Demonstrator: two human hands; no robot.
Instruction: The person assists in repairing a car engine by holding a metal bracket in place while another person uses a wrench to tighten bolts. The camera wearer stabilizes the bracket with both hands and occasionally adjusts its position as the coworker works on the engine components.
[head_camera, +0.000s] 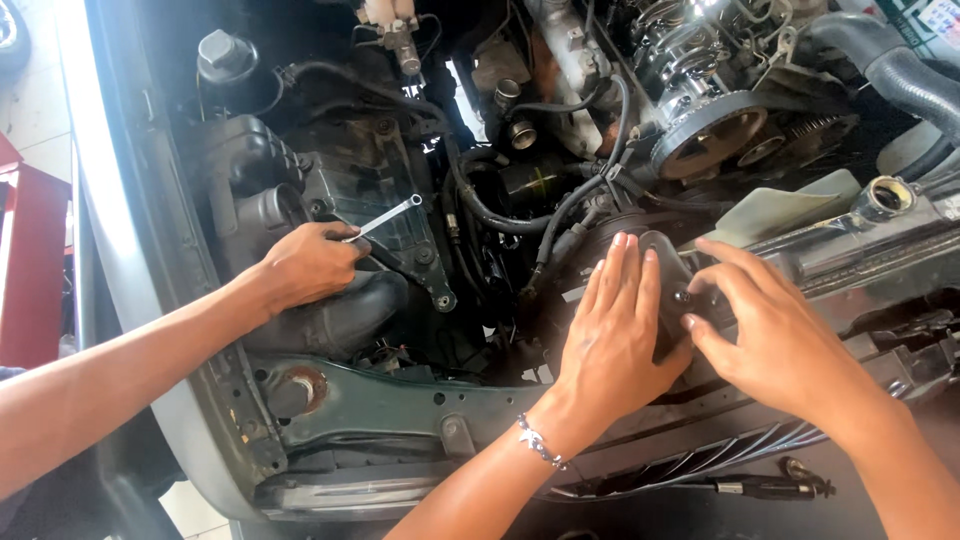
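Currently I log: left hand (612, 330) flat, fingers spread, pressing a dark cover (668, 290) low in the engine bay; right hand (770, 335) pinching what may be a bolt (682, 297) on it. A co-worker's hand (305, 265) grips a silver wrench (385, 217) beside the black bracket (385, 215).

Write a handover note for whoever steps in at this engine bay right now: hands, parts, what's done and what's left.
Left hand: flat on the dark cover at the engine front.
Right hand: fingertips on the cover's small bolt.
Co-worker's hand holds a wrench at the bracket.
Done: timing pulley is exposed.
Left: cover not visibly fastened; whether the bolt is tight cannot be told.
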